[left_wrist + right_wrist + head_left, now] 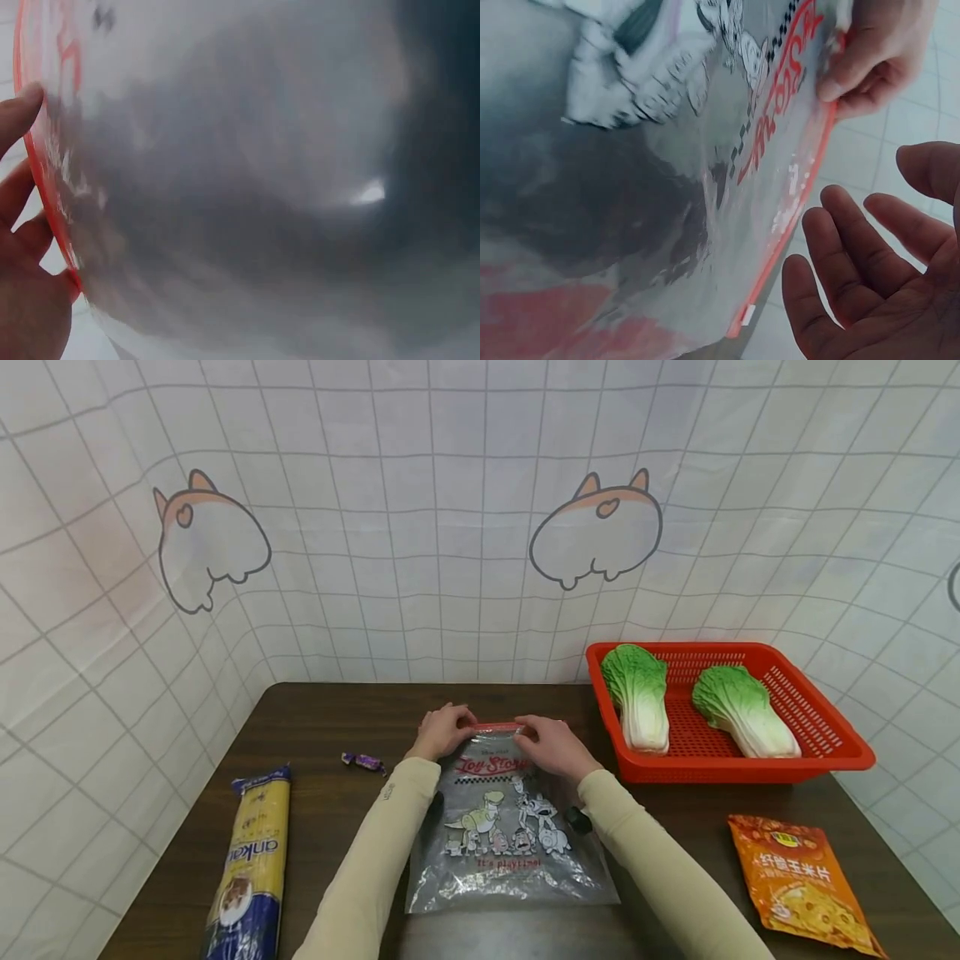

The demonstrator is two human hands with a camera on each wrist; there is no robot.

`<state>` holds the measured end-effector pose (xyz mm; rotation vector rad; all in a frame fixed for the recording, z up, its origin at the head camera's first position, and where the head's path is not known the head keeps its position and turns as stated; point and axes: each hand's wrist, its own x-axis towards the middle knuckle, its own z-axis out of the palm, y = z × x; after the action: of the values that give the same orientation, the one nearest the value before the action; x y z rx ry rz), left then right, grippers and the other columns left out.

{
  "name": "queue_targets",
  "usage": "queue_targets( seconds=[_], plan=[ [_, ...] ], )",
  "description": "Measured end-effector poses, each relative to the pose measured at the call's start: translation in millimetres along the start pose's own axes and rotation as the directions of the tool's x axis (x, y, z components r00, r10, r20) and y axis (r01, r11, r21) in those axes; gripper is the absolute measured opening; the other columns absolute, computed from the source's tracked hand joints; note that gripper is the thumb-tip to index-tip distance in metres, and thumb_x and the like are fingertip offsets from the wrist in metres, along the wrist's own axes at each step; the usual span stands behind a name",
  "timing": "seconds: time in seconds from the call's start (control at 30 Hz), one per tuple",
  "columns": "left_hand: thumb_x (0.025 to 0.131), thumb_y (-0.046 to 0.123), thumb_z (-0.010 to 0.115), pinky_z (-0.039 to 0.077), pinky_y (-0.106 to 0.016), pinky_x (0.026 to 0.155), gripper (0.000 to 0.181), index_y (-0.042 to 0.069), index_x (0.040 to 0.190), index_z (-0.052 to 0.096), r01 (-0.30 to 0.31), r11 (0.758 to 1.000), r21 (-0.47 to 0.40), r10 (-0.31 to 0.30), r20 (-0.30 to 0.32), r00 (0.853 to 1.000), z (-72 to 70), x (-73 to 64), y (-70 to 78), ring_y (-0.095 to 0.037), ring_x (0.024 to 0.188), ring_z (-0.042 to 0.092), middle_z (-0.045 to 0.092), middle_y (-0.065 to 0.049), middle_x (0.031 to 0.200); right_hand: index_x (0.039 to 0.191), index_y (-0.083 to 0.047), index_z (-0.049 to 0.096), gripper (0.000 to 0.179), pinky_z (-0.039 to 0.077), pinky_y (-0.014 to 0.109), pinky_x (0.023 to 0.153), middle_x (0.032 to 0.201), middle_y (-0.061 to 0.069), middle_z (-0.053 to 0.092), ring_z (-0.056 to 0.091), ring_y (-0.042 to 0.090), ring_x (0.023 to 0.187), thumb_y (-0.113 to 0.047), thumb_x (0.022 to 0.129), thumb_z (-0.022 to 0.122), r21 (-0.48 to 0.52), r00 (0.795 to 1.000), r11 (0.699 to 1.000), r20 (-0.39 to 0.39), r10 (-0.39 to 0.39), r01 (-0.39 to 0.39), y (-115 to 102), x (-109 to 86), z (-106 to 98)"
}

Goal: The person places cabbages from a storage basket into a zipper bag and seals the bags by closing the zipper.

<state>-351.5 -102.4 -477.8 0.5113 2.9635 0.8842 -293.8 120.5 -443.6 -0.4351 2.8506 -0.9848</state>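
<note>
A clear zip bag with a Toy Story print stands in the middle of the table, its red zip edge at the top. My left hand pinches that edge near its left end; the left wrist view has the thumb on the near face and the fingers behind. My right hand is at the edge's right end. In the right wrist view, this right hand has loose, spread fingers beside the zip, holding nothing. A small white slider sits near one zip end.
At the left lies a yellow and blue pasta pack, with a purple wrapped candy farther back. A red basket holding two Chinese cabbages stands at the back right. Nearer lies an orange snack bag.
</note>
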Motion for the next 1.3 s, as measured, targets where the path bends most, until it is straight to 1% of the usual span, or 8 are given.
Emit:
queue_targets(
  seconds=[0.13,0.47,0.67,0.77,0.87,0.97,1.17,1.3],
  plan=[
    [0.092,0.024,0.069,0.049,-0.041,0.085,0.009,0.017,0.095,0.074,-0.021,0.999,-0.037,0.022,0.016,1.000,-6.7,-1.6,8.0,-0.019,0.092,0.063,0.070,0.000,0.098,0.141,-0.007,0.052,0.048,0.049,0.046,0.094,0.122,0.011,0.064,0.060,0.023,0.100,-0.026,0.097,0.056,-0.008,1.000,1.000,0.002,-0.016,0.016,2.2,0.0,0.2],
    [0.093,0.020,0.068,0.051,-0.036,0.080,0.009,0.015,0.096,0.075,-0.135,0.985,-0.107,0.142,0.062,0.988,-25.7,-14.2,35.4,-0.014,0.086,0.064,0.071,0.002,0.096,0.134,-0.007,0.051,0.043,0.052,0.038,0.072,0.102,0.008,0.064,0.059,0.020,0.079,-0.030,0.097,0.058,0.038,1.000,0.999,0.003,-0.002,0.002,5.4,-1.7,-2.1],
    [0.098,0.026,0.061,0.050,-0.031,0.077,0.019,0.013,0.101,0.075,-0.089,0.968,-0.235,0.134,0.184,0.974,-48.0,-25.7,49.8,-0.013,0.085,0.061,0.070,0.002,0.099,0.117,-0.011,0.061,0.030,0.051,0.038,0.075,0.103,0.006,0.067,0.059,0.020,0.082,-0.034,0.100,0.052,0.059,0.996,0.997,-0.081,-0.041,0.045,-0.1,-6.1,-10.1],
    [0.101,0.032,0.055,0.051,-0.033,0.079,0.027,0.015,0.110,0.074,0.003,0.918,-0.398,0.143,0.338,0.930,-66.1,-35.2,54.6,-0.015,0.092,0.062,0.069,0.001,0.108,0.111,-0.016,0.066,0.031,0.049,0.038,0.073,0.098,0.002,0.068,0.058,0.019,0.081,-0.041,0.100,0.051,0.094,0.987,0.994,-0.152,-0.047,0.062,-3.6,-11.5,-17.9],
    [0.103,0.030,0.050,0.054,-0.041,0.085,0.033,0.011,0.122,0.068,0.116,0.825,-0.552,0.207,0.487,0.848,-79.1,-43.7,59.0,-0.021,0.105,0.064,0.064,-0.005,0.123,0.100,-0.019,0.067,0.032,0.046,0.036,0.068,0.086,-0.001,0.066,0.056,0.018,0.075,-0.048,0.098,0.053,0.122,0.976,0.989,-0.209,-0.057,0.084,-6.4,-16.5,-24.2],
    [0.104,0.025,0.048,0.054,-0.047,0.086,0.035,0.004,0.130,0.060,0.141,0.771,-0.621,0.284,0.533,0.797,-83.4,-48.4,62.8,-0.026,0.112,0.063,0.058,-0.011,0.132,0.088,-0.019,0.063,0.031,0.043,0.034,0.063,0.073,-0.001,0.061,0.054,0.019,0.068,-0.049,0.095,0.059,0.172,0.972,0.977,-0.219,-0.088,0.127,-11.2,-20.3,-27.1],
    [0.101,0.021,0.055,0.057,-0.047,0.073,0.031,0.004,0.127,0.061,0.099,0.828,-0.553,0.224,0.487,0.844,-76.9,-49.3,66.4,-0.022,0.088,0.068,0.065,-0.011,0.109,0.096,-0.013,0.060,0.016,0.046,0.031,0.059,0.078,0.000,0.060,0.054,0.016,0.065,-0.027,0.093,0.067,0.214,0.964,0.944,-0.148,-0.223,0.251,-33.2,-24.1,-28.0],
    [0.096,0.015,0.060,0.057,-0.037,0.066,0.026,0.005,0.119,0.067,0.046,0.922,-0.385,0.110,0.374,0.921,-79.8,-46.6,69.8,-0.020,0.071,0.067,0.070,-0.008,0.091,0.106,-0.010,0.065,0.014,0.043,0.031,0.058,0.082,-0.001,0.061,0.050,0.015,0.064,-0.015,0.096,0.058,0.160,0.941,0.932,-0.155,-0.300,0.324,-52.1,-24.9,-35.3]
  ],
)
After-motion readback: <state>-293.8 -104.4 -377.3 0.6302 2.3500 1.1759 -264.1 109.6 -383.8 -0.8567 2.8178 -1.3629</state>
